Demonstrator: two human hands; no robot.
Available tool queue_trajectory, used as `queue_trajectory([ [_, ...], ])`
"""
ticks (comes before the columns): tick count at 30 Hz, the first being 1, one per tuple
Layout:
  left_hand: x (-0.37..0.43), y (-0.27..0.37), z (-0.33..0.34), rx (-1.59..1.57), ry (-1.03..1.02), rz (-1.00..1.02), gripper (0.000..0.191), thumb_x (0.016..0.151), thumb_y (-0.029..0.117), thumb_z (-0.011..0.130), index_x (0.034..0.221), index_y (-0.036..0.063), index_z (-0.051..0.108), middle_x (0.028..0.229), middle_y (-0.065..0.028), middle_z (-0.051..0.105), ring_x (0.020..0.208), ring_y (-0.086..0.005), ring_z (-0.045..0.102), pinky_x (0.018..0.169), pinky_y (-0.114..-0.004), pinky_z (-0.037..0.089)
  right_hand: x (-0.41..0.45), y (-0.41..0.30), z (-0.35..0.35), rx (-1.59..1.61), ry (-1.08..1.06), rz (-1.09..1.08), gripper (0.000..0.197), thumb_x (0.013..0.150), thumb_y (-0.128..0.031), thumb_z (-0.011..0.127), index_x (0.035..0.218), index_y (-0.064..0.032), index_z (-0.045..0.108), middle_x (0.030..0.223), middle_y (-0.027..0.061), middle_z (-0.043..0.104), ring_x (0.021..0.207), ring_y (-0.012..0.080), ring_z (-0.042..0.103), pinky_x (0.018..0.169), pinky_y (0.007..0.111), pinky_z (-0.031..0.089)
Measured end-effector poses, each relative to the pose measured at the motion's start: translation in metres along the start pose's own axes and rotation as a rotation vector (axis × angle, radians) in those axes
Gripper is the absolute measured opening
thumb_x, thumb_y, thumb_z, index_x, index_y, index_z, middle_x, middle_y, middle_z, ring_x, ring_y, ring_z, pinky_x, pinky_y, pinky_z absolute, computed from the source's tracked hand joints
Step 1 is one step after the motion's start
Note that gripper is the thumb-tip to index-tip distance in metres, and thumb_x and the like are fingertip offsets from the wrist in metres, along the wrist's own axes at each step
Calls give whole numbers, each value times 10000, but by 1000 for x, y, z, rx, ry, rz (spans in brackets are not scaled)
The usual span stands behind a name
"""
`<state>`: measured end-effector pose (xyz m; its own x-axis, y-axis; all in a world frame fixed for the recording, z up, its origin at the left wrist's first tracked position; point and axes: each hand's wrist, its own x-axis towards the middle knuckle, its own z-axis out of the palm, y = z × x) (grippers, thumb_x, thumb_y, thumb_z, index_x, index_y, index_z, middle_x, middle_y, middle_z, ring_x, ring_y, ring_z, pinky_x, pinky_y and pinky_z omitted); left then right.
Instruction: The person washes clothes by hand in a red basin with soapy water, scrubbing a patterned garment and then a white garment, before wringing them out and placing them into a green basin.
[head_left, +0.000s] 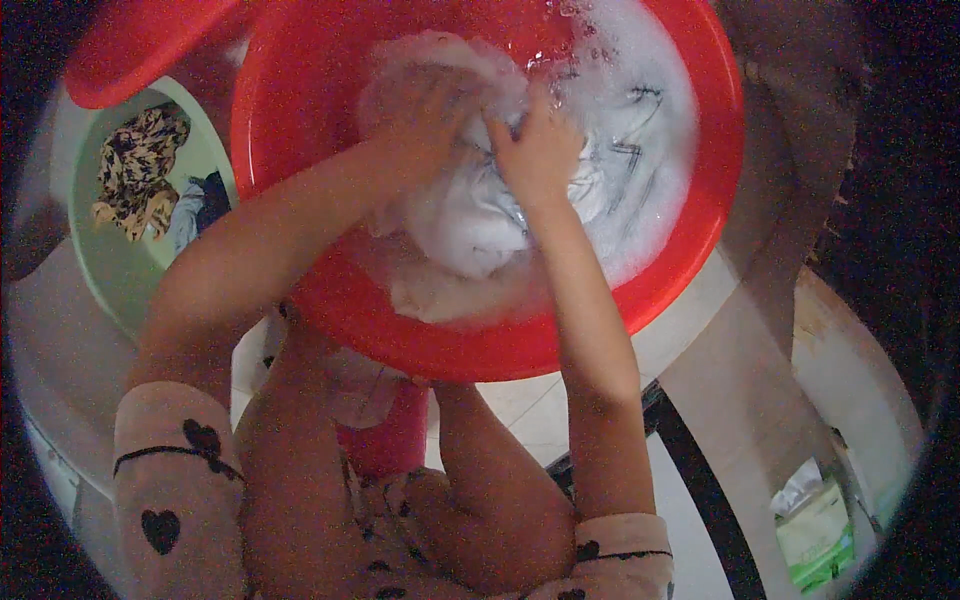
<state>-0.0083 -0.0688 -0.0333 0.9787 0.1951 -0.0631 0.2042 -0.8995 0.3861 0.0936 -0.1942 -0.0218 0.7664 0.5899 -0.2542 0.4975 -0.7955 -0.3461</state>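
Note:
A large red plastic basin (716, 172) holds soapy water, thick foam and wet light-coloured cloth (480, 232). My left hand (439, 105) lies low in the suds at the basin's middle, blurred and partly covered by foam, so its fingers are hard to make out. Just beside it, my right hand (538, 154) rests on the wet cloth with thumb and fingers spread, the fingertips dipping into the foam. Whether either hand grips the cloth cannot be told. Dark lines show on the foamy cloth (630, 157) to the right of my right hand.
Left of the red basin stands a green basin (90, 255) with patterned cloth (142, 165) and blue cloth (189, 210) in it. Part of another red plastic vessel (142, 60) overhangs its top. A tissue pack (814, 532) lies at the lower right. My knees are below the basin.

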Motion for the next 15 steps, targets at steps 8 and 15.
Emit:
queue_trajectory([
  [8, 57, -3, 3, -34, -206, -165, 638, 763, 281, 628, 1354, 153, 423, 1438, -176, 304, 1313, -373, 307, 1056, -561, 260, 30, 56, 56, -317, 279, -35, 556, 734, -341, 675, 1182, -45, 529, 1058, 211, 596, 934, 400, 582, 819, 451, 471],
  [15, 19, 12, -30, -193, -174, -129, 673, 745, 231, 635, 1366, 132, 392, 1417, -200, 336, 1297, -367, 351, 1066, -535, 269, 9, -13, -90, 802, -200, 381, 422, 780, -308, 674, 1102, -51, 582, 1026, 83, 644, 969, 278, 612, 772, 405, 496],
])
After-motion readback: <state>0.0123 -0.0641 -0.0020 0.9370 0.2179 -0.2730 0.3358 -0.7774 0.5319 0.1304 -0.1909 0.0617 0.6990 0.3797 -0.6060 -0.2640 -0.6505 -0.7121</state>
